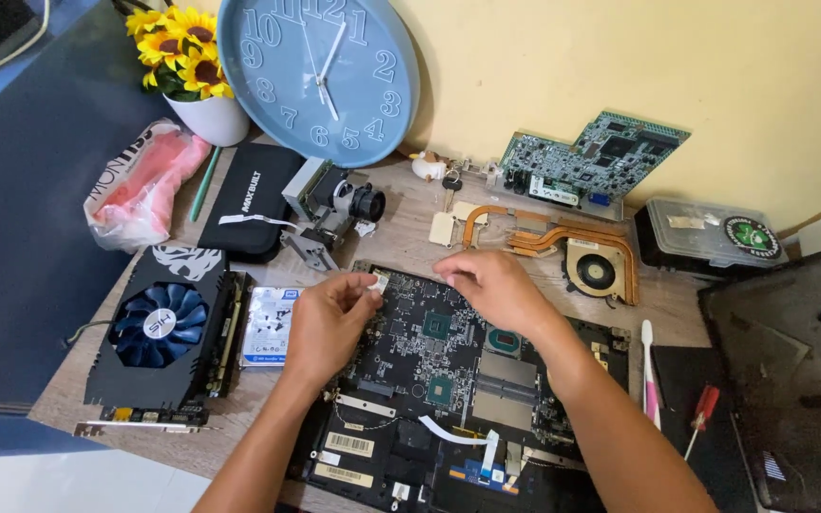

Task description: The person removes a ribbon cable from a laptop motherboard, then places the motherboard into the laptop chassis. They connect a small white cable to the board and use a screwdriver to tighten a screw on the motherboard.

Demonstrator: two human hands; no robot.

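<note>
A black laptop motherboard (pixel 439 366) lies in an opened laptop base on the wooden table (pixel 410 233). My left hand (pixel 327 325) hovers over the board's upper left corner, its fingers pinched on a small white part (pixel 378 282). My right hand (pixel 491 290) rests over the board's top edge with fingers curled; whether it holds anything is hidden. Green chips (pixel 437 325) show between my two hands.
A copper heat pipe with a fan (pixel 593 266) lies behind the board. A graphics card (pixel 159 332) and hard drive (pixel 270 326) sit left. A screwdriver (pixel 699 418), toothbrush (pixel 649 375), laptop cover (pixel 791 361), plastic box (pixel 710 237), circuit board (pixel 596 157), clock (pixel 320 71) and flower pot (pixel 203 100) surround.
</note>
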